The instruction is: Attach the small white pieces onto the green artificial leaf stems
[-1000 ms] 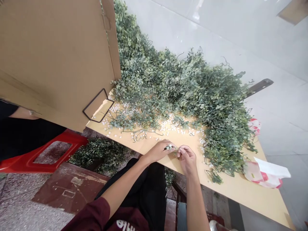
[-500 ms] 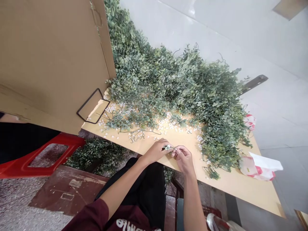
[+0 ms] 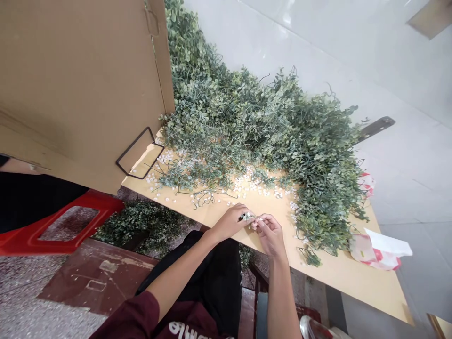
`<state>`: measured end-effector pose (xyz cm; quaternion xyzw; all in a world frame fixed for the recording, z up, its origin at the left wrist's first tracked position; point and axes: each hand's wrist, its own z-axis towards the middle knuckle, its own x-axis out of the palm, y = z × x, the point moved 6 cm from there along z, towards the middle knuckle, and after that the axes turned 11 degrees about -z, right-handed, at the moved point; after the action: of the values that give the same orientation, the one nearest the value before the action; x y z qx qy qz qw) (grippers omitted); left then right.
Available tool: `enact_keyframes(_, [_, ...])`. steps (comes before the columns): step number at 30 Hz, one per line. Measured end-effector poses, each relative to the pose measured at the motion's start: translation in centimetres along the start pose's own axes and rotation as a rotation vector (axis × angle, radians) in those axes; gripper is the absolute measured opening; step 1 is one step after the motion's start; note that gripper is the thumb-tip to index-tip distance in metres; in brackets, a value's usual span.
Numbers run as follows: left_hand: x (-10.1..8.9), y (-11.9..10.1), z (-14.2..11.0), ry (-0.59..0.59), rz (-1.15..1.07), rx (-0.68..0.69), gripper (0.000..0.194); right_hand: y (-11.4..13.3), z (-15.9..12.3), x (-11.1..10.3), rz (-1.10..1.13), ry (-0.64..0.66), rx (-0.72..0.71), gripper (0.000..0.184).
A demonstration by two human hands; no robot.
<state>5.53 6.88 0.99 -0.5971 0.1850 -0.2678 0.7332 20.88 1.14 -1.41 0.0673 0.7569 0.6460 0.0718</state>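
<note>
Above the table [image 3: 360, 278], left hand [image 3: 230, 223] gripped a sprig [image 3: 247, 216], right hand [image 3: 272, 238] apparently pinched its end; steadiness seemed key.

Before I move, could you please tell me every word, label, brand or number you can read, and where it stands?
None can be read with certainty.
Maroon shirt: white lettering, cut off at the lower picture edge; unreadable.
Red-and-white wrapping: no legible text.
Cardboard: no printing visible on the side shown.
</note>
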Motion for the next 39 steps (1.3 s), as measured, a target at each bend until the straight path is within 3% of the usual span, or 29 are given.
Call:
enact_keyframes(19, [0.0,0.1,-0.2,-0.027,0.027,0.056,0.028,-0.1,0.1,0.7,0.016,-0.084,0.025,0.032])
enact_keyframes(33, [0.0,-0.1,-0.3,0.001,0.017,0.032,0.027,-0.2,0.1,1.0,-0.002,0.034,0.061,0.029])
enact_keyframes(39, [0.0,0.2,-0.1,-0.011,0.070,0.015,0.022,0.0,0.0,1.4,-0.038,0.028,0.048,0.029])
